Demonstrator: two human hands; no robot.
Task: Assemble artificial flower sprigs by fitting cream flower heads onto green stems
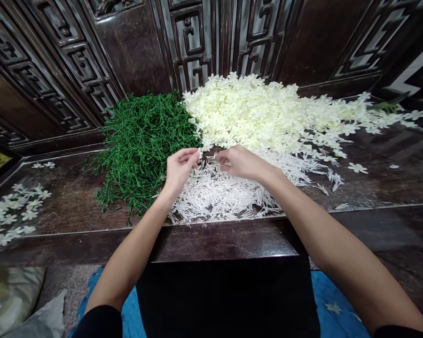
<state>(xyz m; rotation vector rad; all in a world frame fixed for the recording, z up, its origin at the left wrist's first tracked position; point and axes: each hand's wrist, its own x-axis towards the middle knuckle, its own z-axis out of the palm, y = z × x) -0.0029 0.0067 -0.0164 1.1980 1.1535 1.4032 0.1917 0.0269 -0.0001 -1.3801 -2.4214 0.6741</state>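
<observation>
My left hand (179, 166) is pinched, its fingertips closed on a small white flower at the edge of the big heap of cream-white artificial flowers (268, 112). My right hand (241, 162) is curled with fingers closed just to the right of it, over a pile of thin white plastic stamens (215, 197); what it holds is hidden. A heap of green plastic stems (141, 141) lies to the left of both hands. All of it rests on a dark wooden bench (74, 202).
A small group of finished white flowers (14, 211) lies at the bench's left end. A few loose flowers (357, 167) are scattered to the right. A carved dark wooden backrest (190, 42) rises behind. Blue fabric (338, 300) and grey cushions (17, 305) lie below.
</observation>
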